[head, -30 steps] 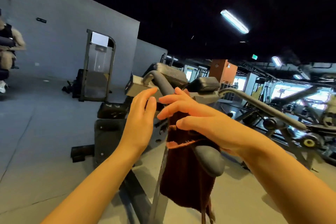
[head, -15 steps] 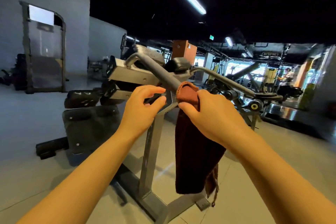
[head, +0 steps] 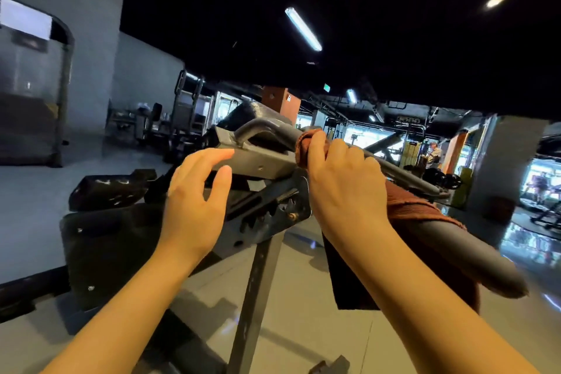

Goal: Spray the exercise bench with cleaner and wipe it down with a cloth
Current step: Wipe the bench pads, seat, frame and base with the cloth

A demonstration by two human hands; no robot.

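The right hand (head: 343, 188) has its grip wrapped around one rust-brown cloth (head: 409, 209), bunched over the grey handle bar (head: 273, 127) of the exercise bench (head: 261, 161). The left hand (head: 194, 200) hovers just beside the frame, fingers relaxed, holding nothing.

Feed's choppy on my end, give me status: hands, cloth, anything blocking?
Right hand grips brown cloth wrapped on the grey handle bar. Left hand open, holding nothing, beside the metal bracket. No spray bottle in view. Nothing blocking the bar.
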